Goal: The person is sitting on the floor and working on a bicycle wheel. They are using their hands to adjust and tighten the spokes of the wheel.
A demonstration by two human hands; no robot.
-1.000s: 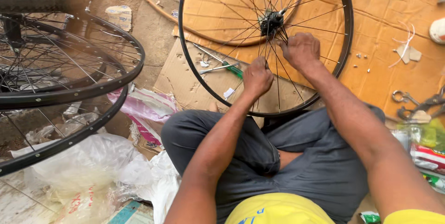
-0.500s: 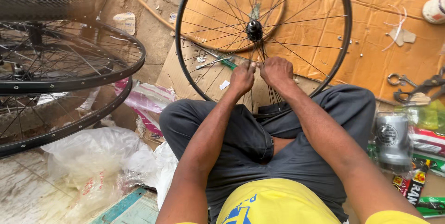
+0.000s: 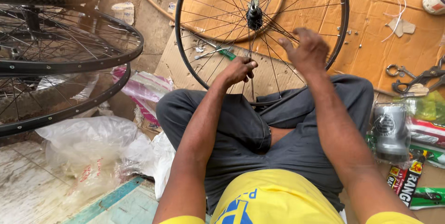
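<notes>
The left hand (image 3: 238, 70) pinches spokes low on the bicycle wheel (image 3: 185, 62) (upright against the lap). The right hand (image 3: 303, 50) hovers before the spokes, fingers loosely spread, holding nothing.

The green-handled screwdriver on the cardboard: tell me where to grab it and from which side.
Grip the screwdriver by its green handle, the thicker end, coming from above on the wheel's near left. It lies flat behind the spokes of the wheel, so reaching through looks awkward; the thin shaft offers poor purchase.
</notes>
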